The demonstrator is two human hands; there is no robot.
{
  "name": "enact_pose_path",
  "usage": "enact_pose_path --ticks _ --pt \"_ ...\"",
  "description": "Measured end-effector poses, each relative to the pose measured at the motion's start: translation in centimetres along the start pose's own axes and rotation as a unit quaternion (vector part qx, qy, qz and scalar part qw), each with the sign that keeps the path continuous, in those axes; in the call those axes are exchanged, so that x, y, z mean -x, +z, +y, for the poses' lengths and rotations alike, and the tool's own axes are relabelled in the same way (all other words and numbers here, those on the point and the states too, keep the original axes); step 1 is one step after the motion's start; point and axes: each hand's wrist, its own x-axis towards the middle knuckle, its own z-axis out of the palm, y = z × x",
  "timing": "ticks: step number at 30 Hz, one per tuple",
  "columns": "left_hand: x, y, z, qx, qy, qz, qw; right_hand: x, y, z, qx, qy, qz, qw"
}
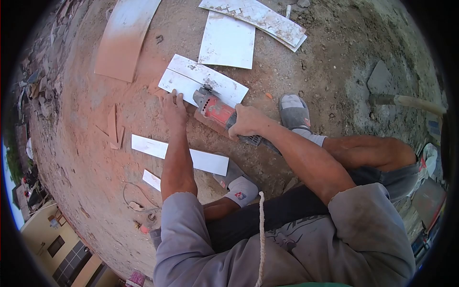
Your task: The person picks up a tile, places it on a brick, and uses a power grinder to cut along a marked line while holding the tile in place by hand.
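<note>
My right hand (247, 121) is wrapped around the rear body of a red and grey angle grinder (219, 111). Its disc end rests over a white tile (208, 75), where a dark line runs lengthwise along the tile's surface. At the tile's near left corner, my left hand (175, 109) grips the edge with its fingertips on top. Under the grinder, a reddish-brown piece (210, 125) partly shows. Closer to me lies a narrow white tile strip (209, 161), partly covered by my left forearm. A smaller white offcut (152, 180) is beside it.
Beyond the work lie a square white tile (227, 40), a dirty, patterned tile stack (258, 19) and a large dust-covered tile (122, 43). Brown shards (113, 129) lie left. My slippered foot (294, 111) is right of the grinder. A long-handled tool (411, 102) lies farther right.
</note>
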Motion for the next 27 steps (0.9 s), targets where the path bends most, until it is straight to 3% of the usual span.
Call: enact_pose_path --ticks 27 --pt "0.18 0.23 0.54 -0.018 -0.001 0.027 0.999 0.74 0.13 0.97 -0.005 -0.005 -0.002 1.000"
